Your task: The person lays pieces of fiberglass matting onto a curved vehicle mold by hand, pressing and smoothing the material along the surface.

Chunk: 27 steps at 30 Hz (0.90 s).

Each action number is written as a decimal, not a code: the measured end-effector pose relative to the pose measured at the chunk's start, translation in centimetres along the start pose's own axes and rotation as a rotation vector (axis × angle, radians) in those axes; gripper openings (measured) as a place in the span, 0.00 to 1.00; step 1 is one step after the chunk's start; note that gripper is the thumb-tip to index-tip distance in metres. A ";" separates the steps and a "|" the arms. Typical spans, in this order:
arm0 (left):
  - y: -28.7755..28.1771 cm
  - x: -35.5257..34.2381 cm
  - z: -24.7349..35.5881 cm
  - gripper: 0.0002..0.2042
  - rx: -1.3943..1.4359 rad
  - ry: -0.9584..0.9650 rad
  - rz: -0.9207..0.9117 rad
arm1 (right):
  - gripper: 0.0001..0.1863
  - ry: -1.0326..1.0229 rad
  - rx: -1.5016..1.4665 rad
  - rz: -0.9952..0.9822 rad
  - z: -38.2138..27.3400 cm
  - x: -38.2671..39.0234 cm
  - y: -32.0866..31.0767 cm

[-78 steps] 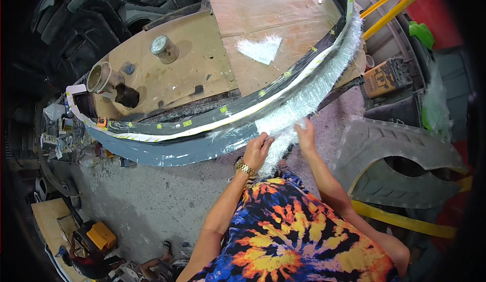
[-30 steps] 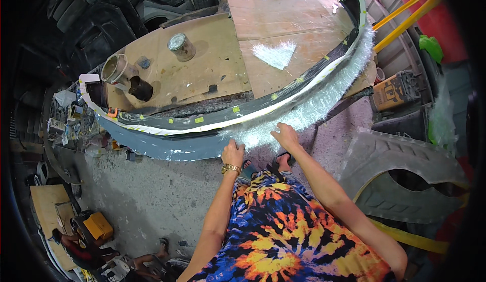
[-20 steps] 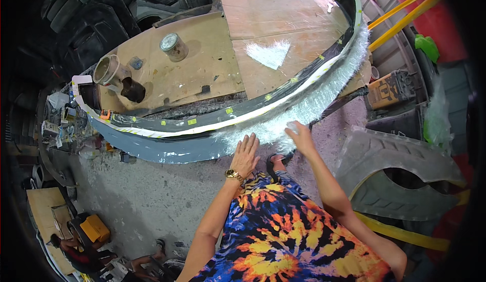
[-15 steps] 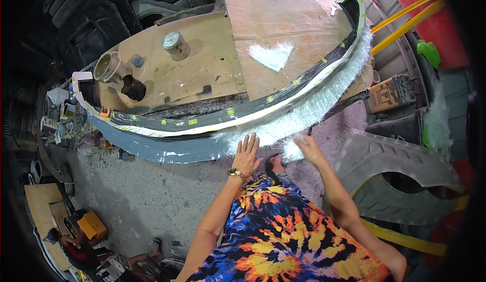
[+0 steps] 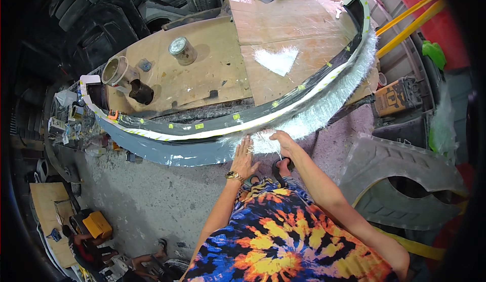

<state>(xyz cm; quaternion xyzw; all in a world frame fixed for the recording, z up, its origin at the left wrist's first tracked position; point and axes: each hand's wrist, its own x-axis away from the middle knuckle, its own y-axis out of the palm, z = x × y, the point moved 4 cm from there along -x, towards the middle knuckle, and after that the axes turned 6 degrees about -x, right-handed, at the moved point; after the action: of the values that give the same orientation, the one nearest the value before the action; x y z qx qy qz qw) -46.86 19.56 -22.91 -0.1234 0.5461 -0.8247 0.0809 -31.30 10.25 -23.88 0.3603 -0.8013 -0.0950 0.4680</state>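
A long curved grey bumper (image 5: 167, 153) lies across the bench in front of me, with a white, yellow-marked band along its upper edge. White fibreglass matting (image 5: 329, 111) covers its right part, frayed at the edges. My left hand (image 5: 244, 156), a gold watch on its wrist, rests with straight fingers at the matting's left end. Just right of it, my right hand (image 5: 284, 144) pinches a small piece of fibreglass mat (image 5: 264, 144) against the bumper's face. Another roughly triangular mat piece (image 5: 277, 61) lies on the cardboard (image 5: 217, 74).
A tin can (image 5: 183, 52), a plastic tub (image 5: 117, 72) and a dark-stained container (image 5: 141, 92) stand on the cardboard. At right, a grey fender (image 5: 390, 180) rests by a yellow bar. A person (image 5: 86, 249) sits at lower left. Black parts pile up behind the bench.
My right hand has moved left and slightly up, bringing the small mat piece onto the bumper beside my left hand. The left hand has stayed nearly in place.
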 end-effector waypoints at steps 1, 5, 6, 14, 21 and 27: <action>0.0 -0.2 0.0 0.44 -0.015 0.005 -0.012 | 0.29 -0.021 0.034 0.100 0.7 -1.5 -2.1; -0.2 0.3 -1.3 0.44 -0.002 -0.014 -0.012 | 0.43 0.024 0.109 0.193 0.1 -1.7 -2.8; -0.4 0.4 -1.6 0.43 -0.018 -0.016 -0.008 | 0.43 0.024 0.108 0.195 -0.3 -1.3 -2.7; -2.1 0.0 0.2 0.34 0.059 0.186 0.039 | 0.24 -0.040 0.081 -0.097 -2.7 2.0 -3.4; -3.8 -4.1 -0.5 0.28 0.263 0.035 0.180 | 0.22 0.096 0.210 -0.142 -0.4 -0.4 1.5; -3.9 -4.2 -0.3 0.30 0.226 0.016 0.141 | 0.08 0.219 0.079 -0.236 -0.4 -1.6 2.2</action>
<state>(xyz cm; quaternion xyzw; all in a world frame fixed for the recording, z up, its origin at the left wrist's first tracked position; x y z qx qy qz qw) -42.94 22.53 -19.90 -0.0684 0.4577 -0.8741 0.1475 -31.56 13.02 -23.63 0.4784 -0.7007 -0.0779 0.5236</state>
